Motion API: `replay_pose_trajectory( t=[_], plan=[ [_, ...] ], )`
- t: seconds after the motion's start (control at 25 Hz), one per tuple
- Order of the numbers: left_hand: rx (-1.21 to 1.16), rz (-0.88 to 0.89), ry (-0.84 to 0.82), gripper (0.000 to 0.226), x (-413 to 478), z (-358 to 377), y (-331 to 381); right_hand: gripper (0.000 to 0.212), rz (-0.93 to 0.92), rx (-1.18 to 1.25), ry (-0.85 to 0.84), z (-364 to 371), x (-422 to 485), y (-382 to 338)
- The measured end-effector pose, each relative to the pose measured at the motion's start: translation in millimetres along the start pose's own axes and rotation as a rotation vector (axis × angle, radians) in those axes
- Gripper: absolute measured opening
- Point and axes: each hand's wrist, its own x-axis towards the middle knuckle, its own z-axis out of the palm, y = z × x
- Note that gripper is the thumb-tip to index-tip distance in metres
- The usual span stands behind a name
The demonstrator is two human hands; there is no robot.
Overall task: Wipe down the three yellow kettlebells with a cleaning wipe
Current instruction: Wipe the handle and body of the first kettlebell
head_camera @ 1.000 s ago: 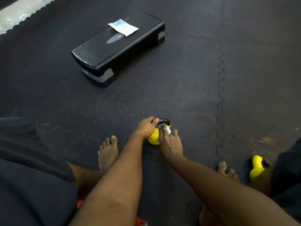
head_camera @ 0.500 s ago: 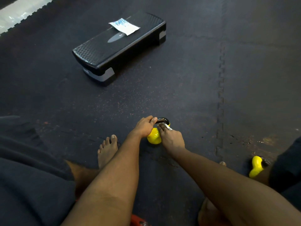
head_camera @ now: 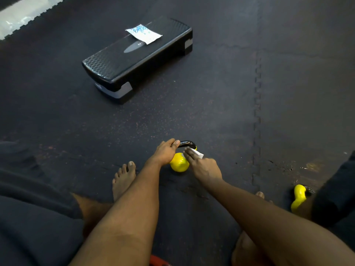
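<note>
A small yellow kettlebell (head_camera: 179,163) with a black handle stands on the dark floor mat in front of me. My left hand (head_camera: 165,152) grips the left end of its handle. My right hand (head_camera: 203,166) presses a white cleaning wipe (head_camera: 197,153) against the kettlebell's upper right side with straight fingers. A second yellow kettlebell (head_camera: 298,197) lies at the right, partly hidden behind my right knee. No third kettlebell is in view.
A black aerobic step (head_camera: 138,56) lies farther out on the mat, with a white and blue wipe packet (head_camera: 143,33) on top. My bare left foot (head_camera: 123,179) rests left of the kettlebell. A red object (head_camera: 159,262) peeks in at the bottom edge.
My right hand has slid the wipe up and to the right over the kettlebell, so more yellow body shows. My left hand stays on the handle.
</note>
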Motion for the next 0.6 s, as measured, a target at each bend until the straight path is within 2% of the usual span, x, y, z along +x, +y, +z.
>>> replay_pose_trajectory(
  t=[0.24, 0.4, 0.6],
  plan=[
    [-0.010, 0.009, -0.030, 0.033, -8, 3, 9, 0.044, 0.065, -0.009, -0.038, -1, 12, -9],
    [-0.005, -0.022, 0.023, 0.036, -5, 3, 4, 0.053, 0.040, -0.057, 0.010, 0, -3, 1],
    [-0.023, -0.031, 0.027, 0.036, -8, 0, 14, 0.052, 0.036, 0.098, -0.027, 4, -20, 7]
  ],
)
